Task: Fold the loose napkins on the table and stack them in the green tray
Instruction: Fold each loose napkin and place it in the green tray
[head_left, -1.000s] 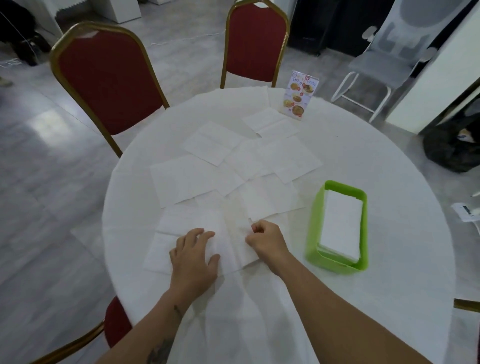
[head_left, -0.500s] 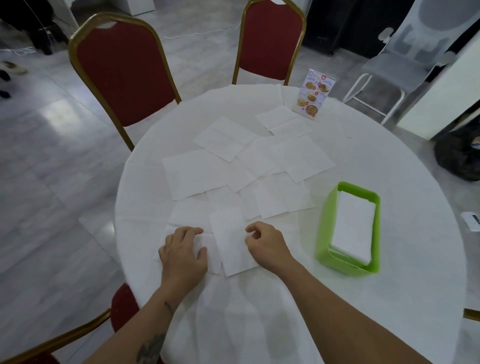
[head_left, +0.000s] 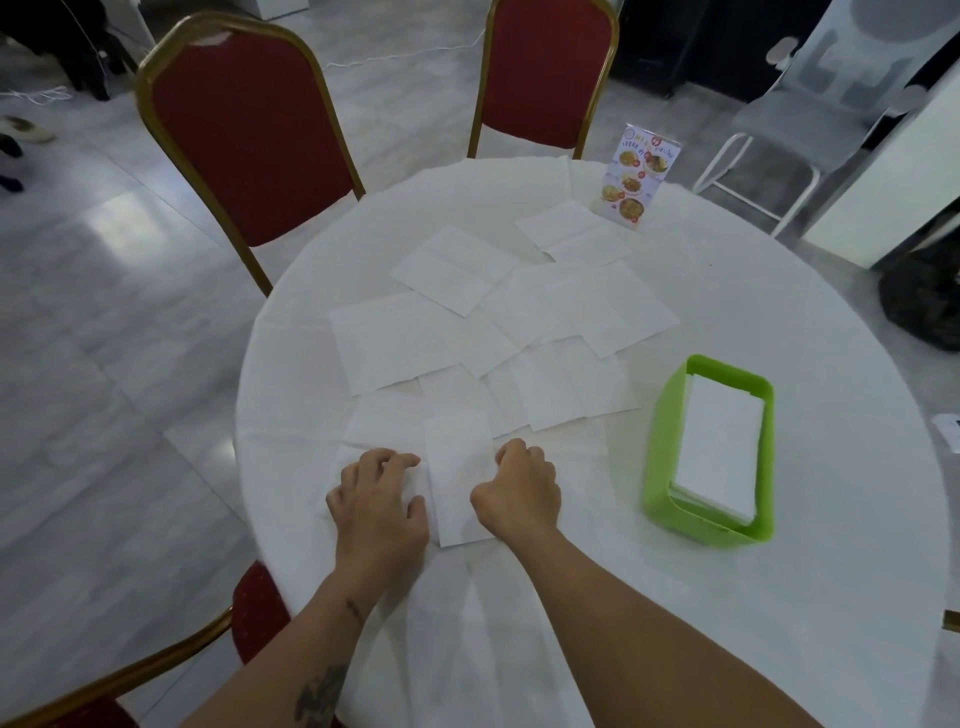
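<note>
A folded napkin is being pinched at its right edge by the right hand and pressed by the left hand's curled fingers, while a stack is sitting in the green tray and many loose napkins are lying farther off.

Restaurant or banquet hall. Evidence: round table under white cloth; red gold-framed banquet chairs behind table; food menu stand at table's far edge; pale tile floor.
</note>
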